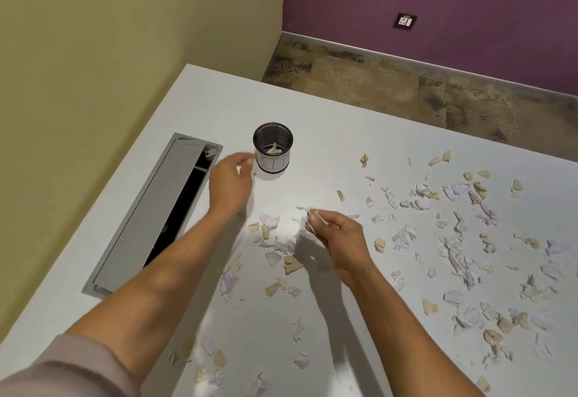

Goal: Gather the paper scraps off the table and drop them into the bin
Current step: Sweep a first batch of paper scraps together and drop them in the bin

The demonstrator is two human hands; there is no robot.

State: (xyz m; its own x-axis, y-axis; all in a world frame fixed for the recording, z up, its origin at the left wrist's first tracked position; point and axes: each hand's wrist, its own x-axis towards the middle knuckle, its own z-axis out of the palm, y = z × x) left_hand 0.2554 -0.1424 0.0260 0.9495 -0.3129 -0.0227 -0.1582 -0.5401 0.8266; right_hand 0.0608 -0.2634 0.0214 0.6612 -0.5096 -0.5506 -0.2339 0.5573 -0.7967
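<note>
A small black mesh bin (273, 147) stands on the white table (344, 133), with a few scraps lying at its bottom. My left hand (230, 181) hovers just left of the bin, fingers loosely curled, and nothing shows in it. My right hand (336, 241) is over the table's middle, its fingertips pinched on a small white paper scrap (305, 210). White, lilac and beige paper scraps (456, 252) lie scattered over the right and near parts of the table, with a cluster (275, 240) under my hands.
A grey cable hatch (156, 212) with an open dark slot is set into the table at left, next to the beige wall. The table's far edge drops to a carpeted floor (391, 83). A purple wall with a socket (405, 22) stands behind.
</note>
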